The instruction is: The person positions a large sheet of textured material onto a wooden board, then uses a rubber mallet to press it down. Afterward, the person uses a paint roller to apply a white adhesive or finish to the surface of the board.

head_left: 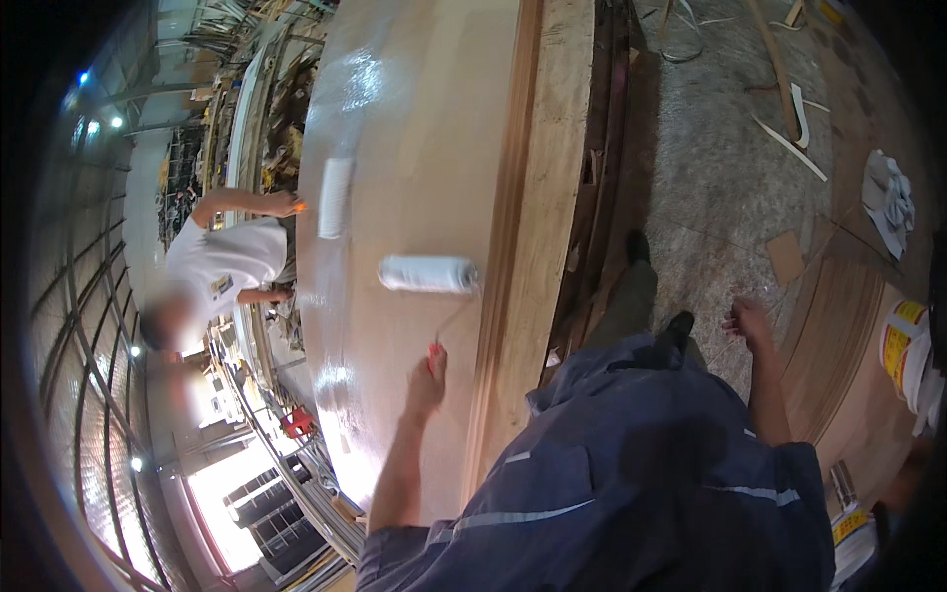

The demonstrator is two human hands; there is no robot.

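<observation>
Two paint rollers lie against the broad wet board (414,148): one white roller (428,274) near the centre, its red handle in the left hand (427,380), and a second roller (335,197) at about ten o'clock from it, worked by a co-worker (222,261) in a white shirt. That makes two people in view (the wearer shows only as arms, blue overalls and two dark shoes). The right hand (750,324) hangs free at three o'clock, holding nothing. One white and yellow bucket (910,350) stands at the right rim. One crumpled rag (888,192) lies at two o'clock, with several loose wood strips (789,138) on the floor above it, at least three.
</observation>
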